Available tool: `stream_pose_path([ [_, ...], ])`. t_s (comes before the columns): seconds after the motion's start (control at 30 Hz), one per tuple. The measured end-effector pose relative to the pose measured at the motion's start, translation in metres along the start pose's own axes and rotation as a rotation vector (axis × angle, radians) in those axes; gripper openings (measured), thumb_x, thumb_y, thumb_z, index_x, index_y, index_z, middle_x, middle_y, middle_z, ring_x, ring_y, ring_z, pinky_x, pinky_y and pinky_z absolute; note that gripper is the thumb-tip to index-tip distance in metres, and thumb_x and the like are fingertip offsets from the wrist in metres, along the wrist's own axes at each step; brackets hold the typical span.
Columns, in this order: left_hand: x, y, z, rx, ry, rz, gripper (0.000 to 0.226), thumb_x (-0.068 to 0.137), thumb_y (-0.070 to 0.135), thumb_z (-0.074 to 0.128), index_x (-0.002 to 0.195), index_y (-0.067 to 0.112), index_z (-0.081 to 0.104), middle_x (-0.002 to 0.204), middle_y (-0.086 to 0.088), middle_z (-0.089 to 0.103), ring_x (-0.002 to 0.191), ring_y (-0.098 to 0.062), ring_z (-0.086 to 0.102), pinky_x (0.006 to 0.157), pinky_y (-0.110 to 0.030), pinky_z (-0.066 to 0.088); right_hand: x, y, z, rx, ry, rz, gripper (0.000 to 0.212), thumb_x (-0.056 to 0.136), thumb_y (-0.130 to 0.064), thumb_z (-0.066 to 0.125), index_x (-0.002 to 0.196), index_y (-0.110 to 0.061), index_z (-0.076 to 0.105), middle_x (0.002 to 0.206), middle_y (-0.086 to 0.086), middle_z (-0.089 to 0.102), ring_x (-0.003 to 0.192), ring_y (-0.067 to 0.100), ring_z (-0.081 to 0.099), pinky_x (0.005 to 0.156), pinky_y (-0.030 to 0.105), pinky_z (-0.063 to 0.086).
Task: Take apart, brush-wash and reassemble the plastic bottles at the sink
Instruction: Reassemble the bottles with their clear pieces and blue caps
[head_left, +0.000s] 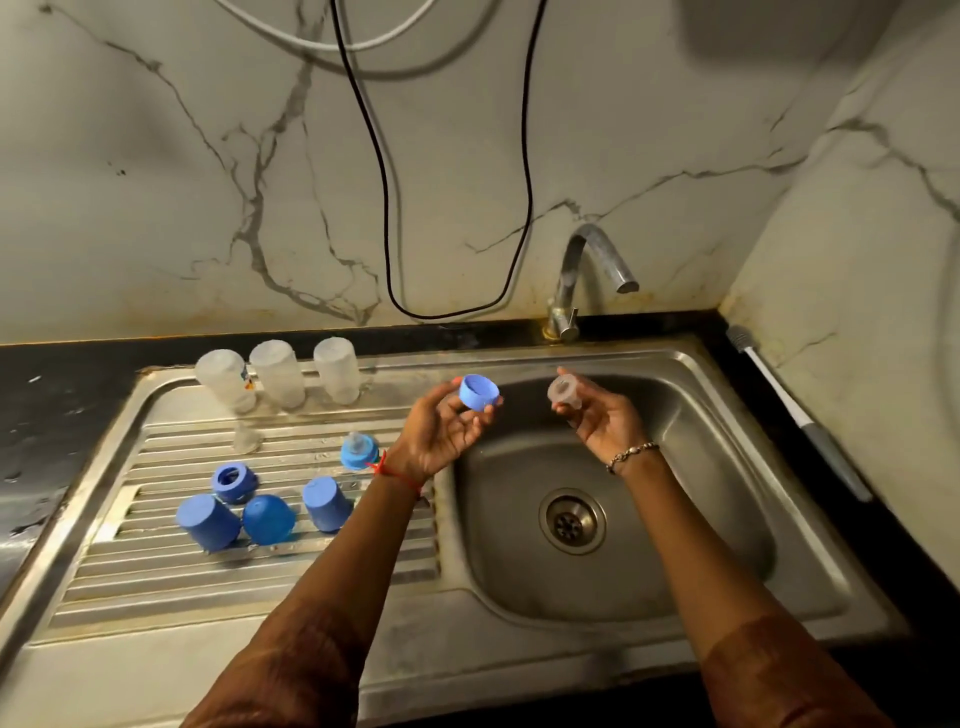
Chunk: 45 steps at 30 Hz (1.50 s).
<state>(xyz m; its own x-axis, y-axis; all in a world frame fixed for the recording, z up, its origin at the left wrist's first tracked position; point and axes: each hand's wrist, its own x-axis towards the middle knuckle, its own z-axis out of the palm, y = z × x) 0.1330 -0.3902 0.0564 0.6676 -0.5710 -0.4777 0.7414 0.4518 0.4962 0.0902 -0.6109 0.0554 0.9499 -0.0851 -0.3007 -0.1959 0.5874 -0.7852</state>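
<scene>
A blue plastic screw ring (479, 392) is held up above the left rim of the basin, pinched between the thumb and fingertips of the left hand (441, 431), with its open side tipped up toward the wall. The left palm faces up with the wrist bent back, and the forearm reaches in from the lower left across the drainboard. A red thread is tied at that wrist.

Just to the right, and apart from the ring, a clear silicone teat (562, 391) is gripped in the curled fingers of the right hand (602, 415), its wide base turned toward the camera. This palm also faces up, over the back of the stainless steel sink basin (727, 467). A beaded bracelet sits on the wrist, and the forearm comes in from the lower right.

On the ridged steel drainboard (156, 587) to the left, three clear plastic bottles (278, 374) stand upside down in a row along the back edge. In front of them lies a second clear teat (247, 439). Near the left wrist is a blue ring with a teat fitted in it (358, 451). Closer to the front are an empty blue ring (234, 480) and three blue plastic caps (208, 522), grouped close together.

A curved metal tap (587, 275) stands behind the basin. A long-handled bottle brush (795, 410) lies on the black counter along the right wall. A black cable (384, 208) hangs in a loop down the marble wall.
</scene>
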Motion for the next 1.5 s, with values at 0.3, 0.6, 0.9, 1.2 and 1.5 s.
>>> stream_pose_path([
  [0.3, 0.007, -0.016, -0.004, 0.566, 0.261, 0.027, 0.019, 0.093, 0.027, 0.057, 0.095, 0.009, 0.057, 0.059, -0.006, 0.068, 0.053, -0.013, 0.066, 0.054, -0.021, 0.053, -0.002, 0.029, 0.011, -0.42, 0.228, 0.101, 0.01, 0.079, 0.014, 0.06, 0.075, 0.005, 0.06, 0.055, 0.01, 0.065, 0.046, 0.017, 0.063, 0.047, 0.028, 0.055],
  [0.6, -0.002, -0.017, 0.009, 0.302, 0.187, 0.039, 0.025, 0.092, 0.024, 0.059, 0.106, 0.003, 0.059, 0.094, -0.016, 0.069, 0.07, -0.019, 0.07, 0.058, -0.025, 0.058, 0.004, 0.04, 0.045, -0.747, 0.3, -0.412, 0.015, 0.074, -0.008, 0.077, 0.073, -0.001, 0.064, 0.069, 0.011, 0.065, 0.06, 0.017, 0.061, 0.056, 0.017, 0.053],
  [0.9, -0.01, -0.019, 0.016, 0.196, 0.156, 0.085, 0.017, 0.091, 0.015, 0.06, 0.102, 0.001, 0.06, 0.076, -0.016, 0.071, 0.063, -0.019, 0.071, 0.055, -0.025, 0.058, 0.007, 0.053, 0.053, -0.936, 0.326, -0.639, 0.012, 0.074, -0.004, 0.075, 0.074, 0.007, 0.068, 0.071, 0.016, 0.067, 0.062, 0.016, 0.057, 0.054, 0.008, 0.044],
  [1.2, -0.007, -0.019, 0.013, 0.154, 0.205, 0.125, 0.017, 0.089, 0.011, 0.062, 0.098, -0.003, 0.061, 0.083, -0.021, 0.069, 0.065, -0.023, 0.071, 0.058, -0.026, 0.059, 0.005, 0.054, 0.049, -0.841, 0.194, -0.605, 0.011, 0.077, 0.008, 0.065, 0.087, 0.01, 0.07, 0.088, 0.022, 0.069, 0.079, 0.024, 0.062, 0.067, 0.011, 0.049],
  [1.5, -0.002, -0.02, 0.006, 0.178, 0.178, 0.169, 0.027, 0.092, 0.014, 0.057, 0.114, -0.003, 0.059, 0.084, -0.015, 0.072, 0.07, -0.02, 0.072, 0.06, -0.024, 0.059, 0.007, 0.053, 0.04, -0.861, 0.083, -0.516, 0.029, 0.066, 0.007, 0.077, 0.094, 0.004, 0.071, 0.103, 0.019, 0.067, 0.094, 0.025, 0.065, 0.081, 0.021, 0.054],
])
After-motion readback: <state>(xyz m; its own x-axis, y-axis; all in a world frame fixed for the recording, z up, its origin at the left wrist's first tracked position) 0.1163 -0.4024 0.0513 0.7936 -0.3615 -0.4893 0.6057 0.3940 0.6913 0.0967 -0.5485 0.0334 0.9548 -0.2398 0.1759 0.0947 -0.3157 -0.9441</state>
